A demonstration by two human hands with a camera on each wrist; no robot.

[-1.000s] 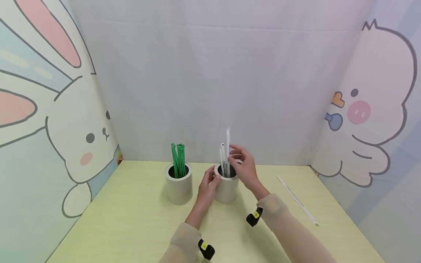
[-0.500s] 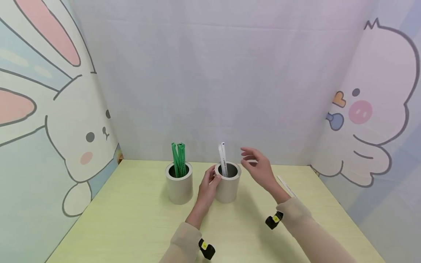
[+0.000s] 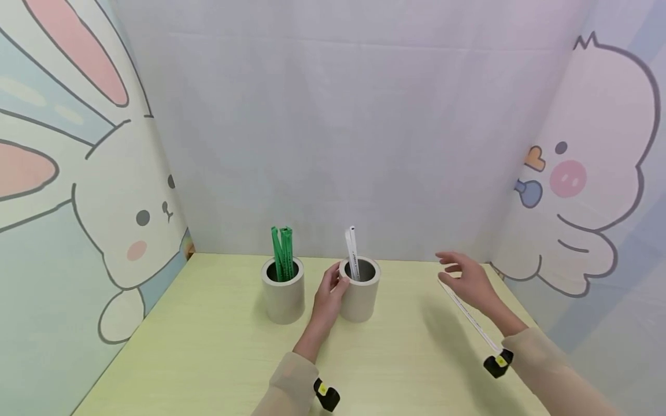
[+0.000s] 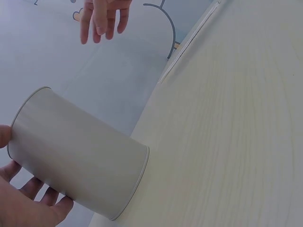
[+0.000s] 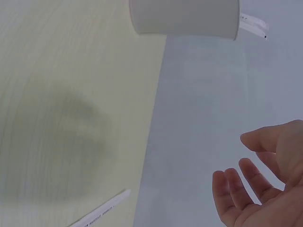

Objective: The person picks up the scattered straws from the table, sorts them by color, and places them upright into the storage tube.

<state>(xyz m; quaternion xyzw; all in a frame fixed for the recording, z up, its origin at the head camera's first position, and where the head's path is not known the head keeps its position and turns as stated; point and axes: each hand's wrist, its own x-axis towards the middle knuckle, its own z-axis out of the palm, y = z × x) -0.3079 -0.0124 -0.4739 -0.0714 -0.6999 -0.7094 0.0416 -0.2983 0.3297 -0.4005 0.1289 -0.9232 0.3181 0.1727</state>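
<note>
My left hand (image 3: 326, 297) grips the left side of a pale grey cylindrical cup (image 3: 359, 303), thumb near the rim. White wrapped straws (image 3: 354, 254) stand in this cup, leaning against its left side; how many cannot be told. In the left wrist view the fingers curl along the wall of the cup (image 4: 80, 153). My right hand (image 3: 468, 282) hovers at the right, fingers loosely bent and holding nothing. Below it a single white wrapped straw (image 3: 470, 320) lies slantwise on the table. The right wrist view shows this straw (image 5: 102, 209) apart from the right hand (image 5: 265, 184).
A matching cup (image 3: 283, 300) holding several green wrapped straws (image 3: 283, 254) stands to the left. The pale yellow table (image 3: 208, 346) meets a grey cloth backdrop (image 3: 333, 144). Cartoon-printed panels (image 3: 104, 231) flank both sides.
My right hand has let go of a white straw at the cup and moved right, over the lying straw. My left hand has stayed on the cup.
</note>
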